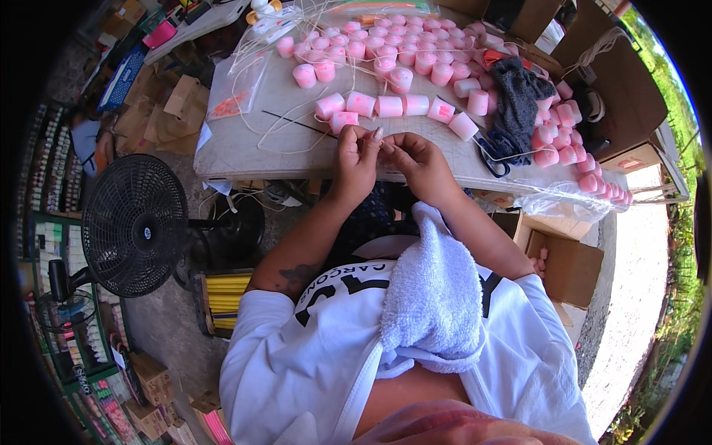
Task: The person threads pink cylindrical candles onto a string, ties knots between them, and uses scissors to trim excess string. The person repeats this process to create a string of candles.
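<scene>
My left hand [356, 165] and my right hand [424, 163] meet at the front edge of the table, thumbs and fingertips pinched close together. What they pinch is too small to make out. Just beyond them lies a loose row of short pink-and-white cylinders [389, 106]. A thin dark rod [293, 122] points toward my left hand from the left. Pale string [285, 151] loops across the tabletop near it. To the right of my right hand rest scissors with dark blue handles [492, 159], partly beside a dark grey cloth [514, 93].
Many more pink cylinders [423, 59] crowd the back and right of the table [245, 159]. A clear plastic bag [241, 85] lies at the left, another plastic sheet [564, 202] at the right edge. A black fan [136, 226] stands left; an open cardboard box [575, 271] sits right.
</scene>
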The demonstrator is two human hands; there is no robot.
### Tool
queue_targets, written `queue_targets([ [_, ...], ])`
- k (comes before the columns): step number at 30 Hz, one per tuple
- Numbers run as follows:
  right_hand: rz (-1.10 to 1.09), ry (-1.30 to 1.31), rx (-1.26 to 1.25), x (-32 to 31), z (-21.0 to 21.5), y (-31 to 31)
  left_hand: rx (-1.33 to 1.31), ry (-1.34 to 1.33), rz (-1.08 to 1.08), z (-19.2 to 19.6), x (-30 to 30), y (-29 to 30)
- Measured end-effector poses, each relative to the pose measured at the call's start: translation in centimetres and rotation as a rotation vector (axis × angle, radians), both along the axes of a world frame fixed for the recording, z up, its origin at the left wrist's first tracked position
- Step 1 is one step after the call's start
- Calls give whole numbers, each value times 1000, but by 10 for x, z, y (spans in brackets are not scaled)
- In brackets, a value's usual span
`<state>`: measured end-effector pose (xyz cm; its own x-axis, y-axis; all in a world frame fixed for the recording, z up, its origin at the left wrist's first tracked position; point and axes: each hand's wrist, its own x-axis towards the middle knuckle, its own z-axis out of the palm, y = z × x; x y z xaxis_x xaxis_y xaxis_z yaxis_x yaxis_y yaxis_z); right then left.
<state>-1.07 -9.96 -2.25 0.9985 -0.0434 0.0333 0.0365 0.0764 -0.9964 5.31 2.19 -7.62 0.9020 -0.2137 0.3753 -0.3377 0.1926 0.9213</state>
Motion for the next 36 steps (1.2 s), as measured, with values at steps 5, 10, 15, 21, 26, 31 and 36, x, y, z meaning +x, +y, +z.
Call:
queue_targets([
  [5, 56, 21, 76, 2, -7, -6, 77, -43, 7, 7, -1, 2],
  [10, 147, -40, 127, 3, -5, -14, -203, 122, -276, 17, -3, 7],
  [15, 184, -65, 138, 9, -10, -18, -212, 120, -366, 23, -4, 10],
  [21, 11, -132, -161, 5, -9, -3, -163, 88, -241, 18, -5, 3],
  [26, -43, -164, -288, 3, -13, -4, -68, 30, -192, 21, -7, 3],
  [31, 49, -17, 27, 1, -10, -12, -60, 9, -205, 16, -4, 4],
  [36, 124, 59, 90, 4, -4, -22, -35, 4, -239, 11, 1, 6],
])
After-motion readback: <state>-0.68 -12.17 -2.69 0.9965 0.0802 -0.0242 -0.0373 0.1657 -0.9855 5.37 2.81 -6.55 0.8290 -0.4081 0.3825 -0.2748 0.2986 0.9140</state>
